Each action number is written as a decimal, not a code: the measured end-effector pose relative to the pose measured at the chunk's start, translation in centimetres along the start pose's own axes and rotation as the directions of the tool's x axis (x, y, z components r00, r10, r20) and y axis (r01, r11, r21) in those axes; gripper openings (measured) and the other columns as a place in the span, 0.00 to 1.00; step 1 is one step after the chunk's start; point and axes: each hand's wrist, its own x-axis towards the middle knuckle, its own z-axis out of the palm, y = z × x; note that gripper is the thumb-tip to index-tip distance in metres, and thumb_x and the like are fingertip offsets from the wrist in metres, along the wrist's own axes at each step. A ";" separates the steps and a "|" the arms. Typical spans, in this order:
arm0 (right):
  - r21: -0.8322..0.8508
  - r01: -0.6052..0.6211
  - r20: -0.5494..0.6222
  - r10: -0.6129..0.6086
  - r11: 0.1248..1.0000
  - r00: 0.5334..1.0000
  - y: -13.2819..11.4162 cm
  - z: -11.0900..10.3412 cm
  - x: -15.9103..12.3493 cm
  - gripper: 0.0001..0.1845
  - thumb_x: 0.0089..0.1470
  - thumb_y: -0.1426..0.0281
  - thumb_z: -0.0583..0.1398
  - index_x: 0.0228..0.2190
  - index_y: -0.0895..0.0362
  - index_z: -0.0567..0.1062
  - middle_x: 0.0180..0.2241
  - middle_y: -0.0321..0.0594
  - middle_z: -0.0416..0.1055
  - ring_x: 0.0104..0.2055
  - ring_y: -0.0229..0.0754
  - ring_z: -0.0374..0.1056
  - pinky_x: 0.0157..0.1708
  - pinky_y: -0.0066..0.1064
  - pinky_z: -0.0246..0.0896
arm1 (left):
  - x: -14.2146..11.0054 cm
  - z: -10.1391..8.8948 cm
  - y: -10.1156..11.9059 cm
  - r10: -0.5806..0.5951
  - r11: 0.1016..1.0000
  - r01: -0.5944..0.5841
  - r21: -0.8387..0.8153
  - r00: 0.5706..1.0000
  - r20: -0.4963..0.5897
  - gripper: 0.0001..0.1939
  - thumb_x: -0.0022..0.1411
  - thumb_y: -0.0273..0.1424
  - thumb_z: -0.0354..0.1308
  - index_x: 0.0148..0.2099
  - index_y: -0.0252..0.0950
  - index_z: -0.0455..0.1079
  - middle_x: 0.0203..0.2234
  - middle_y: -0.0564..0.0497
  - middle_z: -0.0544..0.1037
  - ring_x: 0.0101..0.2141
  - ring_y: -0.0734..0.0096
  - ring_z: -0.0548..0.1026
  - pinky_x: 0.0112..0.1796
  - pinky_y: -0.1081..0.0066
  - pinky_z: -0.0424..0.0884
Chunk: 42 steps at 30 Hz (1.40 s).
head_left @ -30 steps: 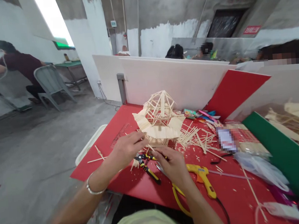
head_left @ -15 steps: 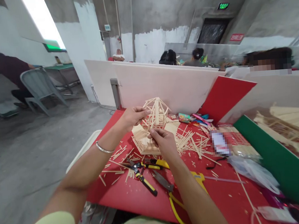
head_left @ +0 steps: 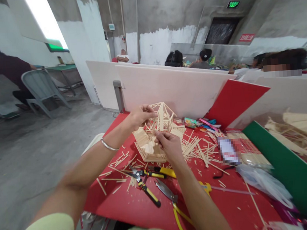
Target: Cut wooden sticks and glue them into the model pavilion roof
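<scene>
A model built of thin wooden sticks (head_left: 155, 143) stands on the red table (head_left: 139, 207), with a flat base and an open peaked frame on top. My left hand (head_left: 140, 116) grips the left side of that frame, fingers curled round its sticks. My right hand (head_left: 168, 144) is in front of the model, fingers pinched at the frame's lower front; what it pinches is too small to make out. A silver bangle (head_left: 107, 145) circles my left wrist.
Pliers with black and yellow handles (head_left: 145, 185), yellow-handled shears (head_left: 172, 201) and a yellow glue gun (head_left: 206, 186) lie near the front edge. Loose sticks (head_left: 200, 150) scatter to the right. White partition (head_left: 172, 89) behind; red (head_left: 234, 102) and green (head_left: 285, 165) boards right. Other people sit beyond.
Both hands have left the tools on the table and risen to the stick model. Left hand now grips the frame, the right pinches at its front.
</scene>
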 end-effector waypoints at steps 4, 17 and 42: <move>0.000 -0.009 -0.007 0.009 1.000 1.000 0.0 -0.2 0.2 0.21 0.47 0.52 0.66 0.24 0.58 0.78 0.22 0.36 0.73 0.18 0.28 0.56 0.17 0.22 0.49 | 0.9 0.2 -0.1 -0.055 0.996 0.056 -0.066 0.998 0.022 0.17 0.46 0.28 0.73 0.32 0.37 0.65 0.16 0.58 0.68 0.13 0.82 0.64 0.14 0.77 0.44; 0.031 -0.021 -0.012 0.021 0.999 1.000 0.2 -0.2 0.4 0.20 0.45 0.53 0.67 0.26 0.58 0.78 0.21 0.34 0.73 0.17 0.28 0.56 0.18 0.23 0.49 | 1.4 0.4 0.1 -0.091 0.993 0.091 -0.072 0.996 0.006 0.17 0.45 0.27 0.72 0.31 0.37 0.65 0.15 0.58 0.69 0.12 0.83 0.61 0.15 0.76 0.44; -0.132 0.087 0.162 -0.065 0.987 0.985 -0.3 -0.2 -6.4 0.15 0.54 0.56 0.62 0.32 0.55 0.81 0.22 0.33 0.72 0.23 0.35 0.62 0.24 0.26 0.57 | -11.1 1.0 -1.5 0.267 0.941 -0.235 0.245 0.958 -0.107 0.09 0.56 0.37 0.65 0.33 0.36 0.79 0.27 0.50 0.78 0.28 0.72 0.73 0.30 0.73 0.67</move>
